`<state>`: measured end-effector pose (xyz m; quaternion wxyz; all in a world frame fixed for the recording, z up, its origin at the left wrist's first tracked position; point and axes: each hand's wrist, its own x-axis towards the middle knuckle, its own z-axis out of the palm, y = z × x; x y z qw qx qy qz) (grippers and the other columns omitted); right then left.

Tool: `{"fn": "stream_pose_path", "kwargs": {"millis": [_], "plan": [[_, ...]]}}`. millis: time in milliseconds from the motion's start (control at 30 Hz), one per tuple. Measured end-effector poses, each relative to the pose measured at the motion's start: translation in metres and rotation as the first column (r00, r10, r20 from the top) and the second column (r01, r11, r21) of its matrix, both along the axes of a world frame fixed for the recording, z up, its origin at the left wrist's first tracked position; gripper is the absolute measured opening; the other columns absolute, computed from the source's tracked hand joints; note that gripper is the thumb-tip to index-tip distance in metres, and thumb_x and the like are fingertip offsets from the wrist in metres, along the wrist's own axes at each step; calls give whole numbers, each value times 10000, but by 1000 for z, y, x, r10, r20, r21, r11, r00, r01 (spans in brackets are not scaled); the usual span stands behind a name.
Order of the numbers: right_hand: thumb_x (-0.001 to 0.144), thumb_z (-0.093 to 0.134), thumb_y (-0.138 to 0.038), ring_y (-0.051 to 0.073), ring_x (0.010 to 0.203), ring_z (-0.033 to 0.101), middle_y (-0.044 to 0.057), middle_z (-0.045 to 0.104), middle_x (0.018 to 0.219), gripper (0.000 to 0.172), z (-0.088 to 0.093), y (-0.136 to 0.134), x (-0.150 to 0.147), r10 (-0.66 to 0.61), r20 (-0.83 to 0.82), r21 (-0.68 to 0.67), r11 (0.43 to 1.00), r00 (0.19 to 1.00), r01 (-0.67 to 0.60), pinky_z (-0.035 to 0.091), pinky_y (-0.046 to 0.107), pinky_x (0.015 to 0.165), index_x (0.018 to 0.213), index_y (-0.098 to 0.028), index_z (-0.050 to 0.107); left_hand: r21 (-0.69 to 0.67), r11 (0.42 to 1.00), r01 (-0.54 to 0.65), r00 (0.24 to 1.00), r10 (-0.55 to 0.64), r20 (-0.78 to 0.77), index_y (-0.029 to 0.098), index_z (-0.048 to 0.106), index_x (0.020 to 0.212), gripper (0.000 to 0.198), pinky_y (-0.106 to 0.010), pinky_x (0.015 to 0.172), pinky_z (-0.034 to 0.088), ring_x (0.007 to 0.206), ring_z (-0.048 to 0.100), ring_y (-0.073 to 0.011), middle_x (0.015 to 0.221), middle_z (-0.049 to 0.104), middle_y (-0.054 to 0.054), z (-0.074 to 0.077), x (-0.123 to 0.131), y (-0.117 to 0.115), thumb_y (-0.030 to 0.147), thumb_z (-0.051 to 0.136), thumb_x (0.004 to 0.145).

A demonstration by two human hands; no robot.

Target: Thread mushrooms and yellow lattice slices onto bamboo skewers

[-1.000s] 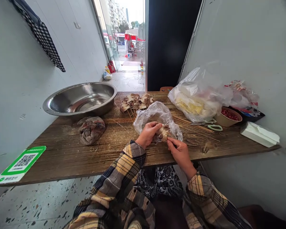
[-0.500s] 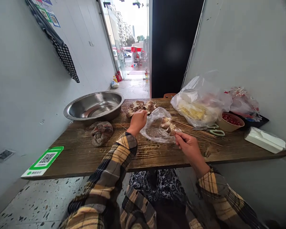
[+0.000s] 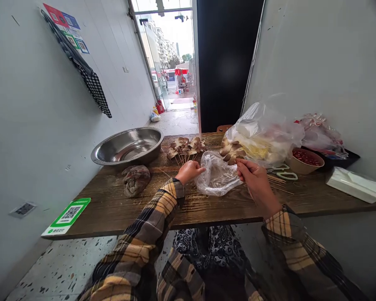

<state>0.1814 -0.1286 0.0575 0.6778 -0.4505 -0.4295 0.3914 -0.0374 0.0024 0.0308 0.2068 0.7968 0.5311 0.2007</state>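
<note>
My right hand [image 3: 253, 177] is closed in a pinch at the lower end of a skewer of oyster mushrooms [image 3: 232, 151], raised over the right side of a clear plastic bag [image 3: 217, 179]. The brown caps lie in overlapping layers, and most of the stick is hidden. My left hand [image 3: 189, 171] is at the bag's left edge, thumb and fingers together, apparently pinching the film. Behind it several more mushroom skewers [image 3: 183, 147] rest on the wooden table [image 3: 188, 209], sticks pointing toward me.
A steel basin [image 3: 128, 146] stands at left, with a dark, lumpy bundle [image 3: 136, 180] before it. To the right are a filled plastic bag [image 3: 263, 136], bare skewers [image 3: 278, 184], scissors [image 3: 286, 175], a bowl of red pieces [image 3: 307, 159] and a tissue pack [image 3: 355, 184].
My left hand has come back from the laid-down skewers to the bag's left edge. My right hand has raised and turned its mushroom skewer, so the brown cap tops now show.
</note>
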Motion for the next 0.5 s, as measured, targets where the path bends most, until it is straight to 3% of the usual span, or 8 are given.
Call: {"fn": "stream_pose_path", "kwargs": {"millis": [133,233,500], "plan": [[704,746,-415,70,505,447,-40,546,577,314,-9,-5,10,6,-67,-37,999,998,-9,332,189,435,878,-155,720,-26,997,79,991,-75,115,173,496,602,183,-225,537,294,567,400,-99,578,476,43,-9,7,-10,262,637,678],[711,751,-394,63,502,438,-46,544,577,296,-11,-13,15,37,-114,-38,998,993,-41,326,182,432,893,-163,719,-17,994,107,974,-102,202,177,448,628,112,-215,543,293,570,377,-87,590,436,56,-7,13,-17,163,544,683],[729,732,-394,75,520,467,-47,531,582,269,22,-12,-5,157,-174,89,986,972,-143,366,200,452,891,-181,704,32,975,221,932,-221,287,152,514,680,125,-214,597,328,636,424,-98,631,477,38,14,19,-34,52,461,626]]}}
